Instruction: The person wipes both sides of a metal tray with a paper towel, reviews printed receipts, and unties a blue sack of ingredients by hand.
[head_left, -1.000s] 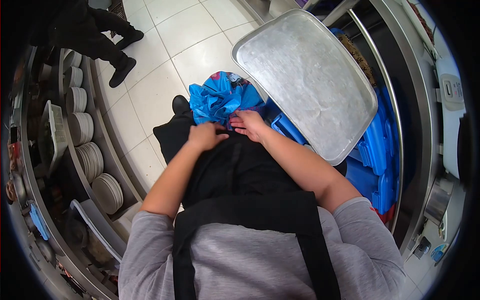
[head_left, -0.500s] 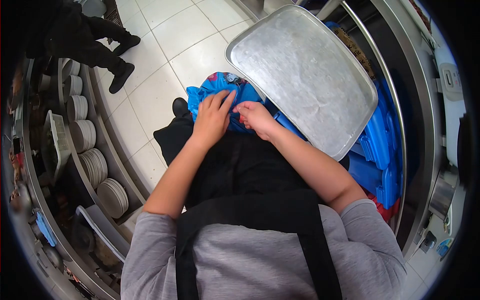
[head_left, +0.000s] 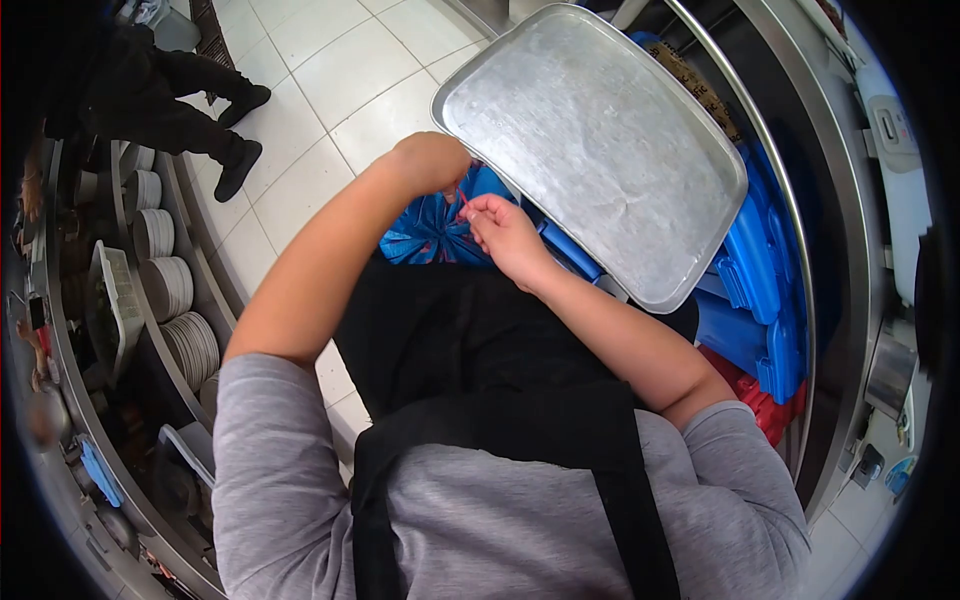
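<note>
A shiny blue bag is in front of my lap, its material gathered in tight pleats towards one point. A thin red cord runs up from the bag between my hands. My right hand pinches the cord between thumb and forefinger, low at the gathered part. Above the bag, my left hand is closed with the wrist bent over, near the upper end of the cord. Its fingertips are mostly hidden behind the hand. The bag's far side is partly covered by my left hand and a metal tray.
The tray lies tilted over blue plastic crates inside a metal rail. On the left, a steel shelf holds several stacks of plates and a pale bin. A person in dark trousers stands on the tiled floor at upper left.
My left hand has lifted and turned over, its elbow swinging outward to the left. The bag's neck has drawn into pleats, and the red cord now shows between my hands.
</note>
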